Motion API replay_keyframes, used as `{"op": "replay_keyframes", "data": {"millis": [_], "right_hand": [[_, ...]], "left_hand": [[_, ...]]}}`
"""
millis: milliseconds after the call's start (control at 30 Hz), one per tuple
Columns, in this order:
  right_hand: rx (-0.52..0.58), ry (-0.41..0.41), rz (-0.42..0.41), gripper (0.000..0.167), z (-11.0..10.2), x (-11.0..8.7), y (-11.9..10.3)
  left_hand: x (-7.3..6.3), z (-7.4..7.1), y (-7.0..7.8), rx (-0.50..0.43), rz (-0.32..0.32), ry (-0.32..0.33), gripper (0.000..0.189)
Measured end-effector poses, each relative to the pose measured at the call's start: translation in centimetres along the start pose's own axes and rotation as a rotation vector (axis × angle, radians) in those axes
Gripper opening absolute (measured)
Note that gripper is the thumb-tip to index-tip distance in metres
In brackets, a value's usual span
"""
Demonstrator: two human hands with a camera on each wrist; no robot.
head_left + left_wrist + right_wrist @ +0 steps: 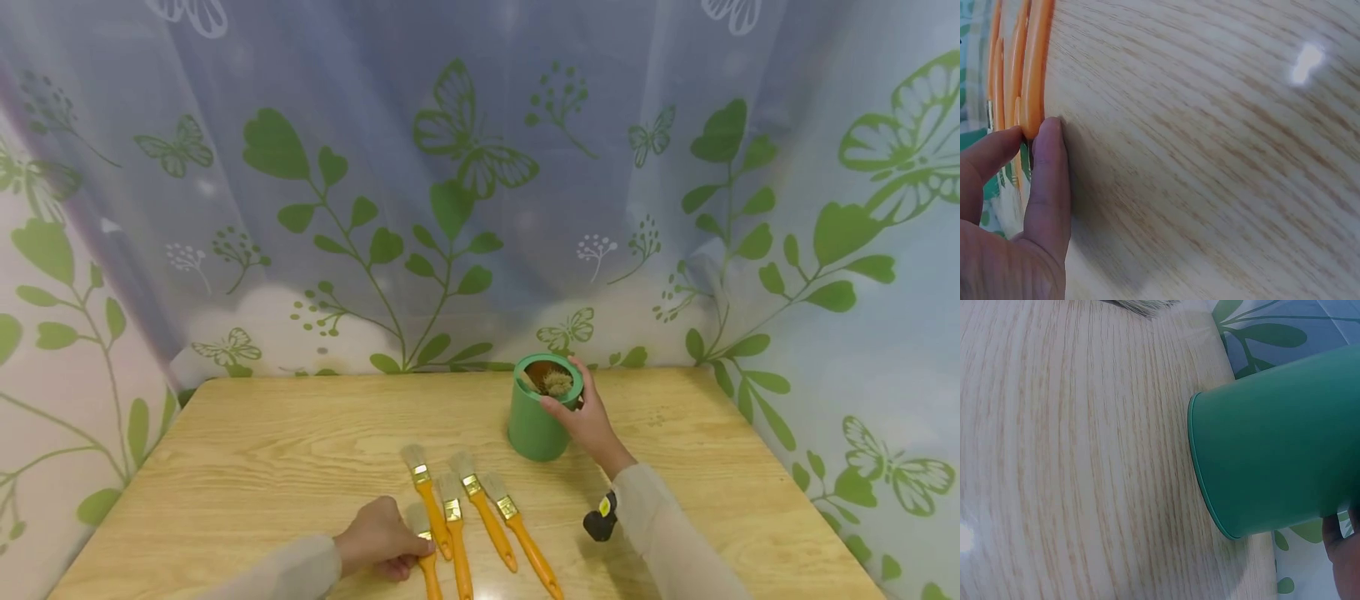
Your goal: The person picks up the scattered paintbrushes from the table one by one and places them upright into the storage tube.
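In the head view my left hand [378, 537] pinches the leftmost paintbrush [428, 575] between thumb and fingers, near its metal ferrule. That brush has an orange handle [1036, 69] and pale bristles. Several similar paintbrushes [487, 521] lie beside it, bristles pointing away from me. Farther back, my right hand [592, 421] grips the upper right side of a green cylindrical container [538, 429], thumb at the near rim. Bristles [557, 382] show inside its opening; what lies below them is hidden. The right wrist view shows the container's smooth side [1272, 444] and lower edge.
Everything stands on a light wood-grain table [300, 442]. A curtain [360, 167] printed with green leaves and butterflies hangs behind the table's far edge and along both sides. A small black device [602, 518] is worn at the right wrist.
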State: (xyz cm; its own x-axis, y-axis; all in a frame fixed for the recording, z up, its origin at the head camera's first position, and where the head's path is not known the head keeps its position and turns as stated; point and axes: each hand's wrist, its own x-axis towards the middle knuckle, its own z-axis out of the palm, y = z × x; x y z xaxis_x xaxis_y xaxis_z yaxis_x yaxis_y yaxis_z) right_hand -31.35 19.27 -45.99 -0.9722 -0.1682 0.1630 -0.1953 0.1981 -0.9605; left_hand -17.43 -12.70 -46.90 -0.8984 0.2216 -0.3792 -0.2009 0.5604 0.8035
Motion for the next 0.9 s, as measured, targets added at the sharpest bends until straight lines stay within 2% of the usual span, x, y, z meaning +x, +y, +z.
{"op": "replay_keyframes", "data": {"millis": [200,333,467,600,700,900], "right_hand": [[-0.011,-0.023,-0.014,0.084,0.1,-0.9,-2.2],[0.001,-0.022,0.001,0.082,0.1,-1.1,-2.3],[0.012,-0.020,0.008,0.082,0.0,-1.2,-2.1],[0.029,-0.013,0.009,0.082,0.0,-0.5,-0.5],[0.026,-0.006,0.003,0.082,0.0,0.1,0.7],[0.019,-0.011,0.010,0.084,-0.1,-0.2,-0.3]], "left_hand": [[-0.2,0.0,0.4,-0.017,0.001,-0.008,0.021],[-0.3,0.0,0.4,-0.039,-0.029,-0.030,0.021],[-0.1,0.2,0.1,-0.070,-0.082,-0.043,0.020],[0.1,0.4,-0.3,-0.075,-0.105,-0.037,0.019],[0.1,0.4,-0.6,-0.066,-0.105,-0.026,0.019],[-0.4,0.0,-0.7,-0.071,-0.064,-0.025,0.018]]}}
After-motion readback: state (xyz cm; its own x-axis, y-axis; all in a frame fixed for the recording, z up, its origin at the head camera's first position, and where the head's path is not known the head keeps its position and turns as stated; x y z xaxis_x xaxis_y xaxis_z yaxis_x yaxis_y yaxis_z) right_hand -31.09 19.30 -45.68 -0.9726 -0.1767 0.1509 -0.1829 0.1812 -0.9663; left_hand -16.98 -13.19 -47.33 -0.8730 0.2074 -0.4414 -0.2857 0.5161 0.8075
